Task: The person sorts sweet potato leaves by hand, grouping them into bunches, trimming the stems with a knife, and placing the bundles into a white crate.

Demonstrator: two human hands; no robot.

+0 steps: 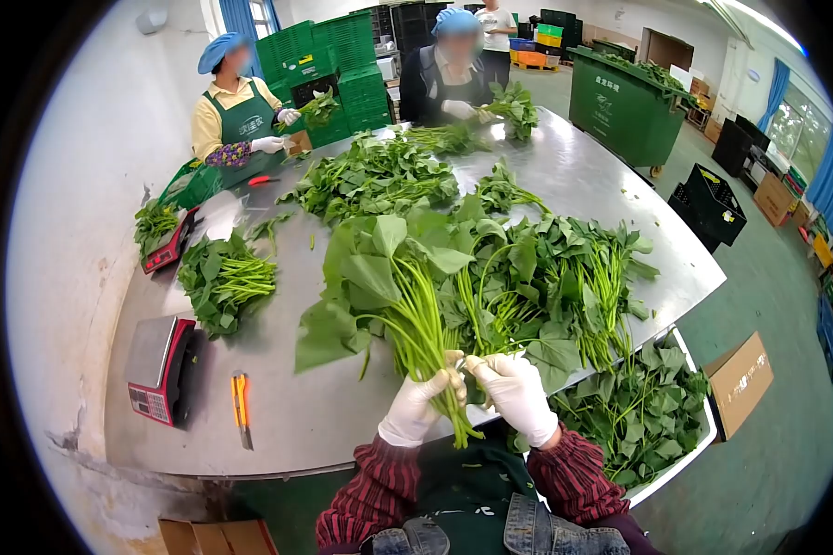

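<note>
My left hand [415, 407], in a white glove, is closed round the stems of a bunch of leafy greens [412, 301]. The leaves fan up and away over the table; the cut stem ends hang below my fist. Right beside it, my gloved right hand [516, 393] is pinched together, its fingertips close to the left fingers at the stems. Whatever it may grip is too small to make out. Just beyond lies a heap of loose greens [592, 287] on the metal table [315, 425]. A separate bundle of greens [227, 282] rests to the left.
An orange utility knife [241, 409] and a red scale [157, 370] lie at left, with a second scale [169, 242] farther back. A white crate of greens [703, 370] stands at my right. Two co-workers [241, 116] handle greens across the table. A green bin [625, 111] stands behind.
</note>
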